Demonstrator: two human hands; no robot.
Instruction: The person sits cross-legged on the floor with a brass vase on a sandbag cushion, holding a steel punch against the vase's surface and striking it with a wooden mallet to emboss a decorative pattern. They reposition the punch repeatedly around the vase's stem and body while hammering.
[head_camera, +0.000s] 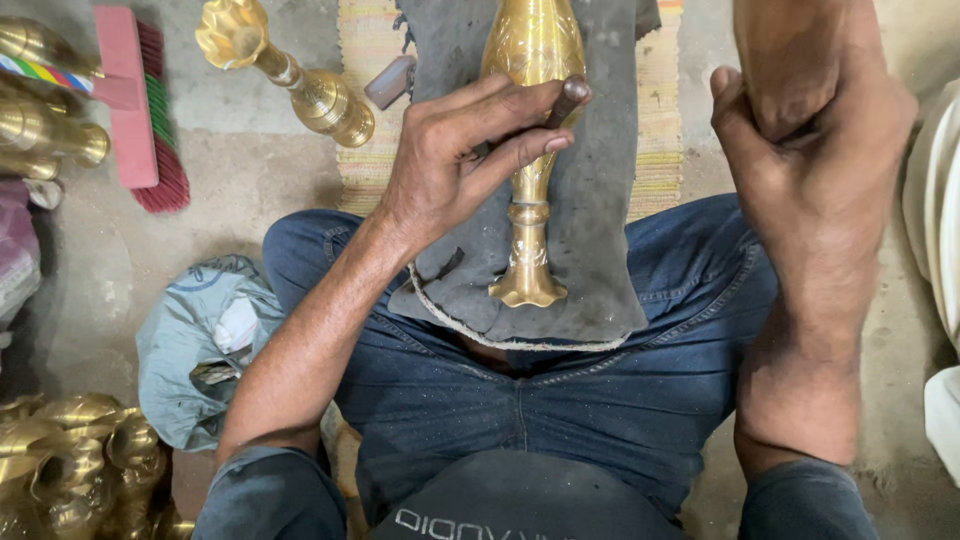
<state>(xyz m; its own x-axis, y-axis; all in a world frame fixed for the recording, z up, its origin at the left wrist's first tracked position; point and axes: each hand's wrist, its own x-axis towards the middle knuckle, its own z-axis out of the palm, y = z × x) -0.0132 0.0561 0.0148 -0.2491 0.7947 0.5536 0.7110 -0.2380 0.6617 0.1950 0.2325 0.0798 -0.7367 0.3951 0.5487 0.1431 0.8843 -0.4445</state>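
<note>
A tall engraved brass vase (530, 215) lies lengthwise on a dark grey cloth (600, 260) spread over my lap, its foot towards me. My left hand (455, 160) rests over the vase's neck and pinches a short dark metal tool (570, 97) between thumb and fingers, tip near the vase body. My right hand (820, 170) is raised at the right, off the vase, with its fingers wrapped around a thick brown wooden piece (790, 55) that runs up out of view.
A second brass vase (295, 85) lies on the floor at top left, beside a pink-backed brush with red bristles (140, 100). More brass pieces sit at left (40, 125) and bottom left (75, 470). A grey bag (195, 340) lies by my thigh; a striped woven mat (660, 130) lies under the cloth.
</note>
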